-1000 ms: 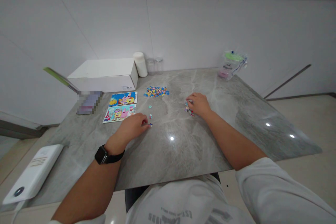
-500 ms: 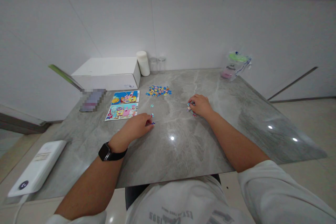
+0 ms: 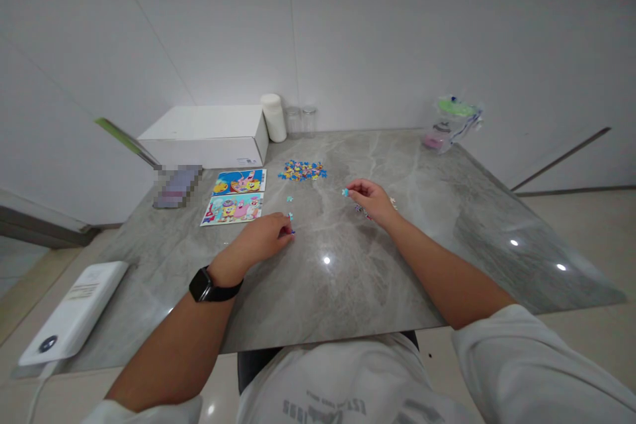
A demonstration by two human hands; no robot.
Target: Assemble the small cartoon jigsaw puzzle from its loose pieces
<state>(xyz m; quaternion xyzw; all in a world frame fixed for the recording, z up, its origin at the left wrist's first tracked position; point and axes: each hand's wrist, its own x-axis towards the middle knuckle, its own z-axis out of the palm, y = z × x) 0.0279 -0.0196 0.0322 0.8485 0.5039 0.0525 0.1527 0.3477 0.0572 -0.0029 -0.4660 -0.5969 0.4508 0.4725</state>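
Note:
My right hand (image 3: 370, 199) hovers just above the grey marble table (image 3: 348, 265), its fingers pinched on a small blue puzzle piece (image 3: 344, 193). A little cluster of pieces (image 3: 360, 211) lies under it. My left hand (image 3: 261, 238), with a black watch on the wrist, rests on the table, fingertips closed on small pieces (image 3: 291, 230) at its tip. One loose piece (image 3: 289, 199) lies just beyond. A pile of colourful puzzle pieces (image 3: 301, 170) sits further back. Two cartoon picture cards (image 3: 233, 195) lie left of the pile.
A white box (image 3: 206, 136), a white cylinder (image 3: 273, 118) and two clear jars (image 3: 301, 121) stand at the back by the wall. A plastic bag (image 3: 450, 122) sits at the back right. A white device (image 3: 74, 318) lies at the front left, a blurred item (image 3: 176, 187) beside the cards.
My right hand has lifted off the small cluster and moved left with a blue piece pinched in its fingers. My left hand has stayed in place.

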